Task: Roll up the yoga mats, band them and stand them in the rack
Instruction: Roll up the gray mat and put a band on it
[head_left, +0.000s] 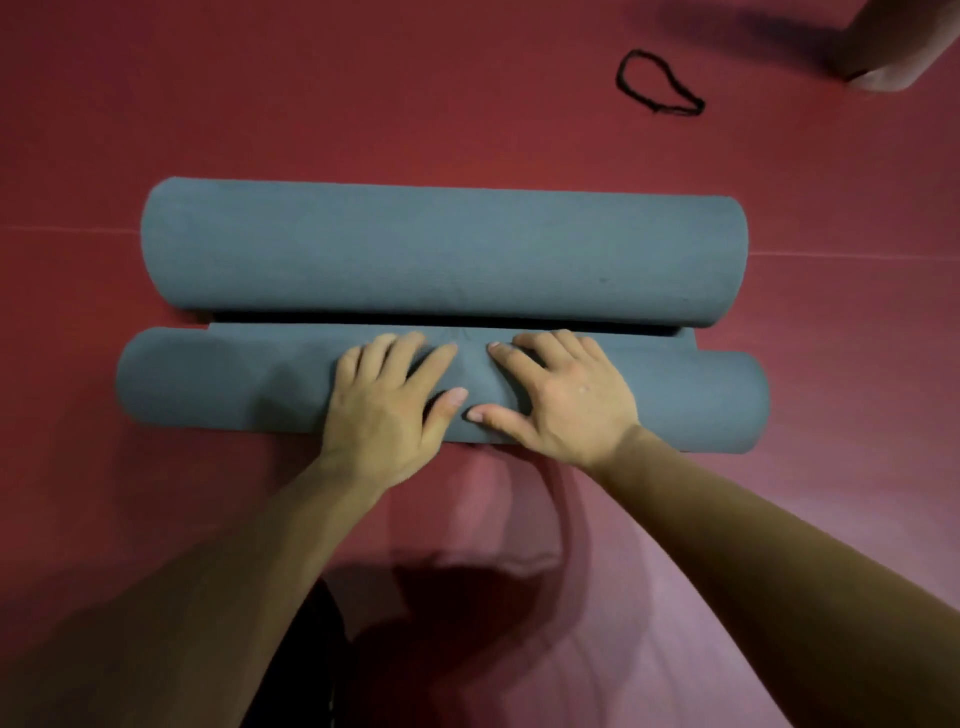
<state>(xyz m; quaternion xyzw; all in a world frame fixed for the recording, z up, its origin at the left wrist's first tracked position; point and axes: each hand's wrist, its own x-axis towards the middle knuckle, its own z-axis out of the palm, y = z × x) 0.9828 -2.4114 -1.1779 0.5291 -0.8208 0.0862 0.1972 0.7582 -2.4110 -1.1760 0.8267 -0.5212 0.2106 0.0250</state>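
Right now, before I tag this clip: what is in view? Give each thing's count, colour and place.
far roll: one, blue-grey, lying crosswise on the floor beyond the near roll.
near roll: one, blue-grey, crosswise nearest the person; whether both rolls are one mat, cannot tell.
band: one, black loop, on the floor far right, apart from both rolls.
floor: one, red, under everything.
blurred limb: one, top right corner; foot or hand unclear.
left grip: one, bare hand, fingers spread flat on the near roll's middle.
right grip: one, bare hand, likewise, beside the left grip.
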